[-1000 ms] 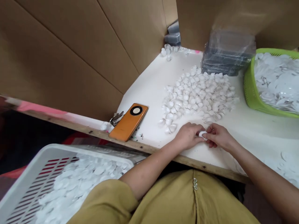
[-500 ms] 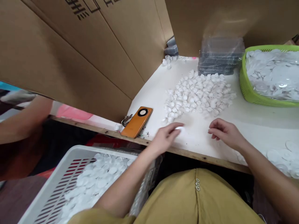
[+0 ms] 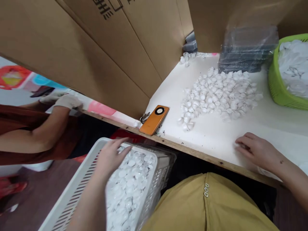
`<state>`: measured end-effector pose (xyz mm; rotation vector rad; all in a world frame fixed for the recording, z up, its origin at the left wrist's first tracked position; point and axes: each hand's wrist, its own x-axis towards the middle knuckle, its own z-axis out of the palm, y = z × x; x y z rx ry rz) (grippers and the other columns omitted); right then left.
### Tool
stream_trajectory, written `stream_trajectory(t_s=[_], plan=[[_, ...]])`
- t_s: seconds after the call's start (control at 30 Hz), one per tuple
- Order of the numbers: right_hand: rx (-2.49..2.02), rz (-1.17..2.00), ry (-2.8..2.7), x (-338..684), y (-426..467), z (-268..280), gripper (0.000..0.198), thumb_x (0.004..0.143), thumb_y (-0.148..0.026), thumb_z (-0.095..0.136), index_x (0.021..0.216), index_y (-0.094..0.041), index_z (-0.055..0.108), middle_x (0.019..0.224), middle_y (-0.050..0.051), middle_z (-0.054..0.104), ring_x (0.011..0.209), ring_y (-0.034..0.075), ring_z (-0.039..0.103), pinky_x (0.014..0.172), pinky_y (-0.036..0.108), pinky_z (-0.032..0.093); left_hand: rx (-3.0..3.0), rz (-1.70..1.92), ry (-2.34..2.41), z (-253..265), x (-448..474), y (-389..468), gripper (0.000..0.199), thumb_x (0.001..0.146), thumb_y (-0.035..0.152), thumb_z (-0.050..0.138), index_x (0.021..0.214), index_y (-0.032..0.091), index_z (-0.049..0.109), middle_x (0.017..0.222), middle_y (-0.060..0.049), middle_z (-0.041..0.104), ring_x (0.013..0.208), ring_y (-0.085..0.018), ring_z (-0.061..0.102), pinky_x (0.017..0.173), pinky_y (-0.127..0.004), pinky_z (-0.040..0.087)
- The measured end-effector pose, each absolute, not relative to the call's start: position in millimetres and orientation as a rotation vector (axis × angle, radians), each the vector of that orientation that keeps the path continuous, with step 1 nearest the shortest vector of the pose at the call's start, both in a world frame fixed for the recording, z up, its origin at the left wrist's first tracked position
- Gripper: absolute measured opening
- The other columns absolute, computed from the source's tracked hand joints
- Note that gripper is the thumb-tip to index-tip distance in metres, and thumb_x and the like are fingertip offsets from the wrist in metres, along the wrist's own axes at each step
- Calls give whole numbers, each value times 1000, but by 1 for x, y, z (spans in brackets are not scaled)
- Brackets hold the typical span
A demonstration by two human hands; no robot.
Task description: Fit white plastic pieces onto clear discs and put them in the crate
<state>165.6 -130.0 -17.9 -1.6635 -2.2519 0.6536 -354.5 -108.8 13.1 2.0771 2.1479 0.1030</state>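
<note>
My left hand (image 3: 112, 157) is over the white plastic basket (image 3: 154, 157), thumb and fingers apart, with nothing visible between them. Small round white plastic pieces (image 3: 130, 179) fill much of that basket. On the white tabletop, my right hand (image 3: 252, 149) is low near the front edge, its fingers curled in toward the thumb. Whatever sits at those fingertips, if anything, is too small and blurred to make out. Beyond both hands lies a heap of small white cupped pieces (image 3: 218, 94), a few of them strayed to its near left side.
An orange phone (image 3: 154, 121) lies by the wooden table edge with keys (image 3: 144, 118) beside it. Tall cardboard (image 3: 115, 54) walls the left and back. Plastic-wrapped grey blocks (image 3: 245, 57) and a green basket (image 3: 275, 80) stand behind. A co-worker's gloved hand (image 3: 68, 101) is at far left.
My left hand has gone from the table, where it pinched a small white piece, down-left over the basket and opened. My right hand moved slightly right. The view has shifted left.
</note>
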Motion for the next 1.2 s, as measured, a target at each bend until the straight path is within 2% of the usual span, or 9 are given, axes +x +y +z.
stream_trajectory(t_s=[0.13,0.2,0.37,0.47,0.57,0.8,1.0,1.13,1.2], plan=[[-1759,708,-2025,161,-118,-21,23,86,-39,46,92,-25,63,79,2,68,67,20,62,64,32,46,2491,379,1794,16,-222,-71,35,87,42,51,113,22,62,110,-10,62,103,-26,54,91,-40,43],[-1810,763,-1893,158,-117,-23,24,84,-41,49,96,-26,62,73,0,66,61,18,60,61,31,46,2674,246,1565,14,-173,-54,32,84,32,57,115,22,61,108,-9,63,99,-27,53,85,-40,43],[-1794,872,-1541,157,-121,-34,32,81,-45,56,104,-24,64,77,0,66,62,16,63,63,30,50,2782,3,1342,8,-123,-30,21,85,12,50,100,16,63,86,-11,65,90,-27,55,79,-41,42],[-1710,961,-1331,160,-118,-37,35,79,-48,63,101,-21,66,82,3,68,66,17,65,60,29,52,2488,162,1124,11,-106,-29,28,84,18,57,111,18,61,87,-5,67,86,-21,58,80,-34,45],[-1614,1022,-1220,161,-112,-34,34,77,-50,67,90,-19,65,73,3,66,62,16,64,55,26,51,2097,249,888,7,-80,-36,29,86,28,59,114,20,62,86,-1,67,79,-14,60,76,-26,47],[-1575,1142,-1097,162,-110,-27,42,68,-56,74,83,-18,62,70,1,62,60,14,61,52,23,48,2297,427,875,-37,-47,-39,26,79,31,70,104,21,71,105,-9,60,103,-23,55,96,-36,43],[-1623,1328,-1107,153,-111,-17,43,67,-56,74,78,-16,60,57,1,61,49,11,54,45,22,44,2274,427,776,-38,-56,-40,54,70,40,78,117,15,63,102,-9,60,100,-23,56,92,-34,45],[-1648,1448,-1086,139,-104,-10,41,65,-51,75,77,-16,58,55,2,62,49,12,56,43,21,43,2321,423,793,-39,-55,-40,33,73,28,75,104,19,67,100,-7,60,97,-21,55,90,-32,44],[-1686,1510,-1102,133,-98,-9,38,66,-48,74,77,-17,56,54,2,62,48,13,57,41,20,42,2305,420,809,-41,-53,-39,27,76,31,72,99,19,68,96,-6,60,93,-20,55,87,-31,44]])
